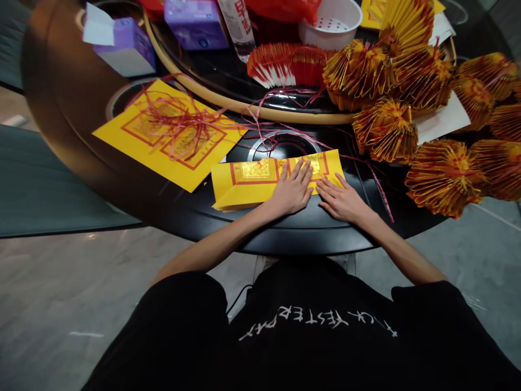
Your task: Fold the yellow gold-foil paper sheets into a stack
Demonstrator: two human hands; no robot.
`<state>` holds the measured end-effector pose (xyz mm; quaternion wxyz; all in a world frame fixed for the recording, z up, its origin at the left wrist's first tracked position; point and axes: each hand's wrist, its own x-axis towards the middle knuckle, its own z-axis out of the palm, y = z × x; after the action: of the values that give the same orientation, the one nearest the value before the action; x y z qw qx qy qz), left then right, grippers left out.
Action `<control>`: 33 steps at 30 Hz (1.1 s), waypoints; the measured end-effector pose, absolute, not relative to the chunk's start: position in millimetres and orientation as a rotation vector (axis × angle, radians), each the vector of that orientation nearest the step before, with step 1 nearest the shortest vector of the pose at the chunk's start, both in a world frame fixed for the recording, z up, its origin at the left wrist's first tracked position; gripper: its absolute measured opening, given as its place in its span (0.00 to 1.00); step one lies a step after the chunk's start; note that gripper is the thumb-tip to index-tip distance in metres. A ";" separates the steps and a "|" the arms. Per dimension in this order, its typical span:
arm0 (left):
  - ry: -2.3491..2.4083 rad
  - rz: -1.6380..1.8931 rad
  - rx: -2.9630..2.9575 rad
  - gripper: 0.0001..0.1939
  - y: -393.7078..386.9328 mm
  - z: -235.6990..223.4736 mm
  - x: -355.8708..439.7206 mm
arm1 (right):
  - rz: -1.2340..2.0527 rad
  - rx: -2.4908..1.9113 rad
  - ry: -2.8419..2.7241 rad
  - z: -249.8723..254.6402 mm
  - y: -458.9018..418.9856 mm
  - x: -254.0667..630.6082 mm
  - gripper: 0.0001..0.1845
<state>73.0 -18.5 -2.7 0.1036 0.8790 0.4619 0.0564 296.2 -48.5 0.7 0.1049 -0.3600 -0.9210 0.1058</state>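
Note:
A folded strip of yellow joss paper [260,182] with red-bordered gold panels lies on the black table top [195,217] in front of me. My left hand [288,190] rests flat on its right part, fingers spread and pressing down. My right hand [340,201] lies flat with its fingertips on the paper's right end, not gripping it. A thin pink-red ribbon [380,187] trails down the table to the right of my right hand. Neither hand holds anything.
Several pleated yellow-and-red paper fans [385,130] crowd the right side. To the left lies a yellow sheet [134,127] under tangled red ribbon. Behind stand a wooden-rimmed turntable [260,108], a white strainer bowl [329,21], purple packages [195,24] and a plastic bottle [238,24].

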 end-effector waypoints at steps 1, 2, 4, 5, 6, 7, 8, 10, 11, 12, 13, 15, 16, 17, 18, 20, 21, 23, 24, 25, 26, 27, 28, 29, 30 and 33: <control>1.364 0.167 2.593 0.36 -18.3 -2.6 72.9 | 0.305 -1.167 -2.671 -0.1 -58.8 291.4 0.29; 1.364 0.165 2.593 0.36 -18.1 -2.4 72.9 | 0.302 -1.271 -2.625 -1.2 -68.8 286.2 0.31; 1.366 0.153 2.590 0.36 -17.7 -2.0 72.9 | 0.309 -1.451 -2.537 -4.2 -86.3 275.3 0.35; 1.367 0.147 2.587 0.36 -17.5 -1.9 72.8 | 0.319 -1.521 -2.496 -5.9 -92.9 269.6 0.37; 1.366 0.145 2.586 0.36 -17.4 -2.0 72.6 | 0.333 -1.575 -2.454 -7.7 -97.7 264.0 0.39; 1.366 0.149 2.586 0.36 -17.2 -2.5 72.3 | 0.349 -1.613 -2.412 -9.6 -100.9 258.4 0.41; 1.366 0.158 2.587 0.36 -17.0 -3.2 71.9 | 0.365 -1.639 -2.368 -11.4 -102.7 253.2 0.42; 1.367 0.181 2.593 0.36 -16.5 -5.5 70.9 | 0.392 -1.678 -2.288 -14.9 -103.3 244.2 0.43; 1.369 0.191 2.595 0.36 -16.2 -7.0 70.3 | 0.402 -1.700 -2.255 -16.4 -102.7 240.9 0.42; 1.372 0.198 2.597 0.36 -15.7 -8.5 69.7 | 0.408 -1.724 -2.229 -17.7 -102.1 238.5 0.42; 1.372 0.203 2.600 0.36 -15.3 -10.0 69.2 | 0.413 -1.744 -2.211 -18.7 -101.5 236.9 0.42; 1.366 0.214 2.609 0.37 -14.3 -12.6 68.2 | 0.417 -1.756 -2.188 -20.1 -100.7 236.3 0.43; 1.362 0.220 2.613 0.37 -13.9 -13.5 67.8 | 0.418 -1.750 -2.181 -20.5 -100.5 236.8 0.43; 1.359 0.226 2.615 0.37 -13.5 -14.2 67.5 | 0.421 -1.741 -2.179 -20.7 -100.5 237.5 0.43; 1.357 0.230 2.616 0.37 -13.3 -14.7 67.3 | 0.423 -1.736 -2.180 -20.6 -100.5 238.1 0.44; 1.359 0.234 2.612 0.37 -13.2 -14.9 67.1 | 0.429 -1.747 -2.192 -19.7 -100.7 238.8 0.45; 1.361 0.236 2.610 0.37 -13.3 -14.7 67.2 | 0.429 -1.761 -2.201 -18.9 -100.8 238.6 0.45; 1.361 0.237 2.612 0.37 -13.7 -14.1 67.4 | 0.422 -1.793 -2.215 -17.1 -101.1 238.0 0.45; 1.362 0.236 2.614 0.37 -13.9 -13.8 67.6 | 0.416 -1.805 -2.218 -16.2 -101.3 237.9 0.45; 1.365 0.236 2.614 0.37 -14.2 -13.5 67.7 | 0.411 -1.813 -2.216 -15.4 -101.6 237.9 0.45; 1.367 0.234 2.615 0.37 -14.4 -13.2 67.9 | 0.406 -1.818 -2.209 -14.8 -101.9 238.3 0.45; 1.369 0.233 2.614 0.37 -14.6 -13.0 68.0 | 0.402 -1.822 -2.200 -14.3 -102.3 239.1 0.45; 1.370 0.235 2.613 0.37 -14.8 -13.0 68.1 | 0.400 -1.825 -2.191 -14.1 -102.6 240.1 0.45; 1.371 0.237 2.612 0.38 -14.9 -13.1 68.0 | 0.400 -1.827 -2.187 -14.0 -102.9 241.3 0.46; 1.370 0.241 2.612 0.38 -14.9 -13.4 67.9 | 0.399 -1.831 -2.187 -13.9 -103.1 242.5 0.46; 1.367 0.254 2.610 0.38 -14.4 -15.0 67.5 | 0.381 -1.835 -2.201 -13.9 -103.5 245.5 0.46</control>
<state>67.5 -14.4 -15.0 0.0918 0.8789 0.4603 0.0854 245.5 -103.5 -13.9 0.1250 -0.6299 -0.7553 0.1307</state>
